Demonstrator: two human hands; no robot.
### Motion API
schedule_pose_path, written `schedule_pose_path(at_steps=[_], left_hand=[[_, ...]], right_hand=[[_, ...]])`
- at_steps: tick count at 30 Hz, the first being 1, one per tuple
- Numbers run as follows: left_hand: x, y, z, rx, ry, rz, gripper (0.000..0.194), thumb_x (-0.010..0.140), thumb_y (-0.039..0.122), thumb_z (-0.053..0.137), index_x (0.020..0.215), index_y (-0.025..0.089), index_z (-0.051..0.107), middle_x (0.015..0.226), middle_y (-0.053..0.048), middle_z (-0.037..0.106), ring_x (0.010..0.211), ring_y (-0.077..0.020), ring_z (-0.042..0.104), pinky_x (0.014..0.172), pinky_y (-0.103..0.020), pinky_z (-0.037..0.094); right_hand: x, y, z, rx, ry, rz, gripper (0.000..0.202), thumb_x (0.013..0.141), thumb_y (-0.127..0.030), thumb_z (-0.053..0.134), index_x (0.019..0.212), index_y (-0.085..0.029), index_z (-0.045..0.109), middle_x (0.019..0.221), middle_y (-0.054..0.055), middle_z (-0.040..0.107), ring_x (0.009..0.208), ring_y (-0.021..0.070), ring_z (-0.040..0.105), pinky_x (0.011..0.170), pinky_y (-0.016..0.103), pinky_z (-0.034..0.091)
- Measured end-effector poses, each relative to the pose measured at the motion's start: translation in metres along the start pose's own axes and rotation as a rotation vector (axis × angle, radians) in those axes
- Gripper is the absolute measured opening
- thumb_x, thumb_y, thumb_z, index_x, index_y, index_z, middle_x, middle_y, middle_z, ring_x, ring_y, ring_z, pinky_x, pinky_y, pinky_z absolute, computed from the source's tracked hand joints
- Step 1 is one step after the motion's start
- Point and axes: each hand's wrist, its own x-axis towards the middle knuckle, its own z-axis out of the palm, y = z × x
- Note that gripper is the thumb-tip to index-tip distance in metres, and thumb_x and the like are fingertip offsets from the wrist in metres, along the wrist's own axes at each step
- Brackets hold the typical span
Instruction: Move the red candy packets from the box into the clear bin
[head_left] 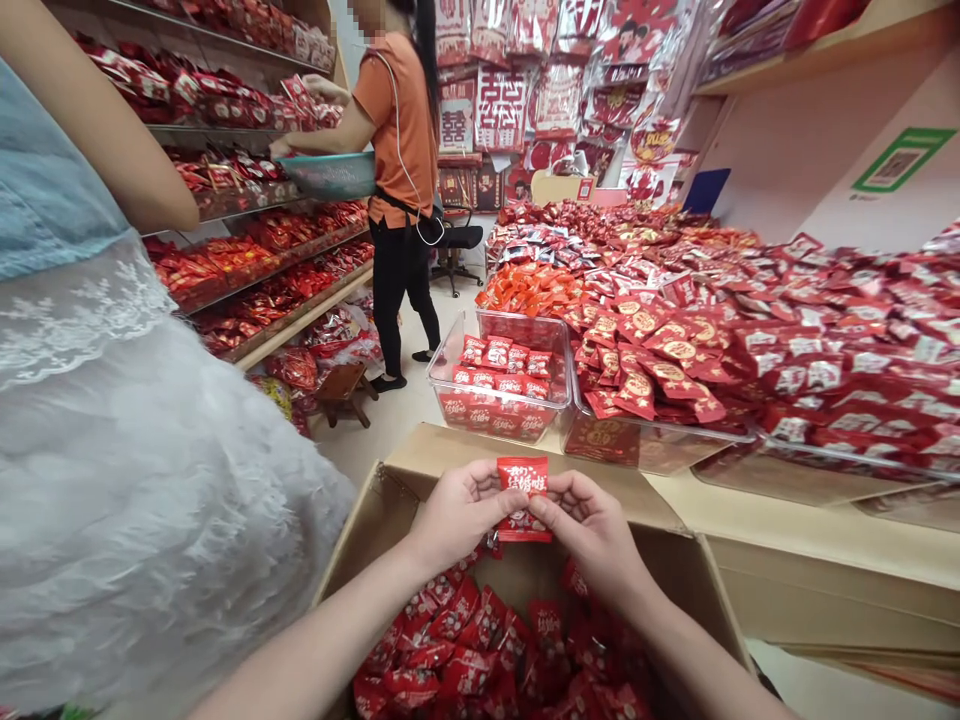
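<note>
Between my two hands is a small red candy packet [523, 475] with white lettering, held upright with its printed side towards me. My left hand [461, 510] pinches its left edge, thumb in front. On the right edge, my right hand [589, 520] grips it the same way. Both hands are above an open cardboard box [435, 465] holding many similar red packets [465, 630]. Just beyond the box stands a clear plastic bin [495, 420] with red packets [506, 385] set in neat rows.
Clear bins heaped with red packets [652, 350] line the counter to the right. A person in an orange shirt [405, 130] holds a teal basin [330, 175] by the left shelves [262, 260]. Close on my left is someone in a white skirt [165, 500]. A wooden stool [345, 390] stands on the floor.
</note>
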Motion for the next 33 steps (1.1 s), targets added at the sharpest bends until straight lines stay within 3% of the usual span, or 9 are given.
schedule_pose_path(at_steps=[7,11,15,18,22,24,28,33], left_hand=[[0.000,0.002,-0.005,-0.024,0.020,0.004,0.025,0.069,0.021,0.064,0.093,0.013,0.062,0.090,-0.006,0.066,0.084,-0.0166,0.060,0.078,-0.026,0.045],[-0.003,0.004,-0.004,-0.082,-0.011,-0.089,0.033,0.066,0.023,0.067,0.096,0.014,0.059,0.093,-0.007,0.065,0.087,-0.0187,0.060,0.078,-0.029,0.046],[-0.003,0.004,-0.002,-0.048,0.069,-0.053,0.031,0.065,0.024,0.067,0.092,0.012,0.059,0.090,-0.007,0.066,0.083,-0.0178,0.060,0.076,-0.028,0.046],[-0.001,0.001,-0.004,-0.055,0.169,-0.054,0.029,0.065,0.024,0.067,0.089,0.011,0.059,0.083,-0.006,0.066,0.078,-0.0158,0.060,0.073,-0.027,0.047],[0.003,-0.003,-0.009,-0.154,0.246,-0.083,0.032,0.064,0.025,0.068,0.090,0.011,0.058,0.084,-0.007,0.065,0.074,-0.0145,0.060,0.072,-0.027,0.047],[0.003,-0.005,-0.009,-0.168,0.239,-0.096,0.032,0.063,0.025,0.069,0.090,0.010,0.058,0.083,-0.007,0.066,0.075,-0.0142,0.060,0.072,-0.027,0.046],[0.001,-0.006,-0.005,-0.189,0.211,-0.120,0.033,0.063,0.026,0.069,0.091,0.012,0.057,0.083,-0.006,0.066,0.075,-0.0141,0.060,0.071,-0.025,0.046],[-0.008,0.013,-0.006,-0.075,0.128,-0.128,0.034,0.078,0.038,0.050,0.100,0.013,0.055,0.080,-0.006,0.064,0.066,-0.0129,0.059,0.058,-0.023,0.046]], right_hand=[[0.002,-0.003,0.002,0.056,0.026,0.062,0.015,0.065,-0.027,0.067,0.074,-0.018,0.059,0.069,-0.002,0.062,0.064,0.0081,0.054,0.061,0.019,0.043],[0.001,-0.004,0.003,0.033,0.030,0.080,0.017,0.066,-0.029,0.067,0.074,-0.017,0.059,0.071,0.000,0.063,0.064,0.0095,0.055,0.062,0.021,0.045],[0.000,-0.001,0.002,-0.052,0.039,0.042,0.019,0.068,-0.033,0.064,0.076,-0.017,0.057,0.069,0.002,0.061,0.064,0.0134,0.057,0.062,0.026,0.048],[-0.001,0.001,-0.001,-0.287,0.032,-0.149,0.028,0.072,-0.032,0.060,0.096,-0.019,0.053,0.083,0.006,0.060,0.072,0.0169,0.058,0.062,0.030,0.049],[-0.003,0.002,-0.005,-0.796,-0.099,-0.569,0.049,0.072,-0.025,0.061,0.117,-0.024,0.042,0.118,0.012,0.043,0.106,0.0245,0.045,0.081,0.038,0.046],[-0.004,0.002,-0.006,-0.972,-0.126,-0.694,0.048,0.076,-0.017,0.054,0.121,-0.024,0.039,0.119,0.012,0.043,0.110,0.0242,0.041,0.086,0.041,0.042],[-0.006,0.001,-0.011,-1.161,-0.126,-0.877,0.055,0.077,-0.007,0.048,0.128,-0.023,0.032,0.109,0.012,0.052,0.101,0.0236,0.046,0.080,0.040,0.043],[-0.005,-0.017,-0.016,-1.159,-0.129,-0.972,0.055,0.077,-0.008,0.049,0.128,-0.021,0.032,0.104,0.013,0.056,0.095,0.0224,0.052,0.074,0.037,0.046]])
